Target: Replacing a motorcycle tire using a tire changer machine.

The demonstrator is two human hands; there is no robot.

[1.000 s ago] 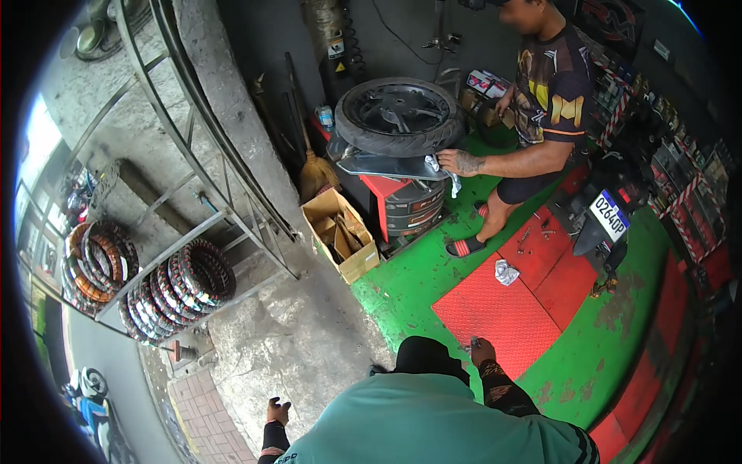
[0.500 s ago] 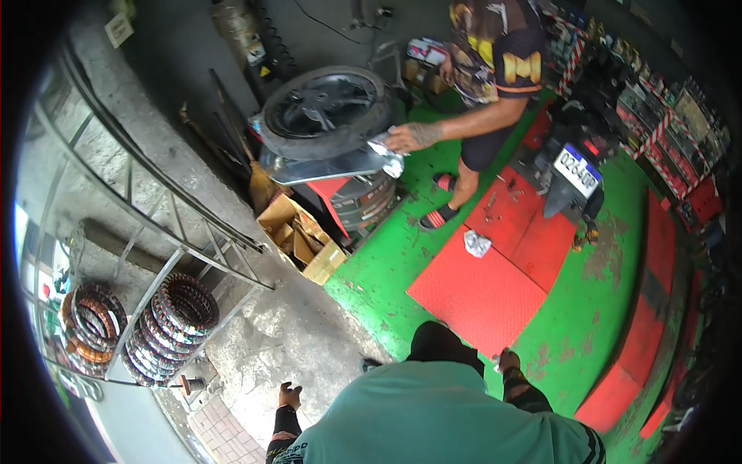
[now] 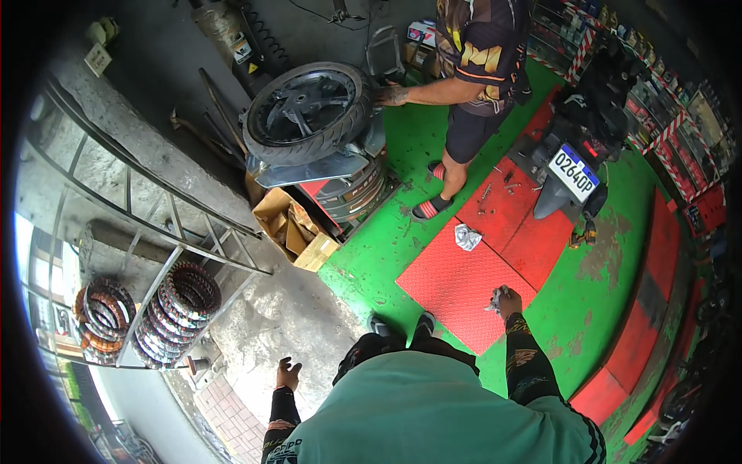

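Observation:
My left hand (image 3: 287, 373) hangs at the lower left over pale concrete, empty, with loosely curled fingers apart. My right hand (image 3: 507, 301) grips a small crumpled grey rag (image 3: 495, 303) above a red textured floor plate (image 3: 448, 280). My two feet stand near the plate's lower left corner. A white crumpled cloth (image 3: 467, 237) lies on the plate, beyond my right hand, with loose tools (image 3: 485, 197) on the red surface farther back.
A co-worker (image 3: 475, 89) stands beside a wheel (image 3: 340, 130) lying on a machine, one hand at its rim. A black scooter (image 3: 587, 124) stands at right, goods racks (image 3: 665, 131) behind it. At left are a metal frame (image 3: 166, 259) with stacked tyres (image 3: 178, 317), and a cardboard box (image 3: 313, 255).
My right hand has risen forward over the red plate. The co-worker's hand has moved from the wheel's near edge to its right side. My view has shifted, bringing my feet into sight.

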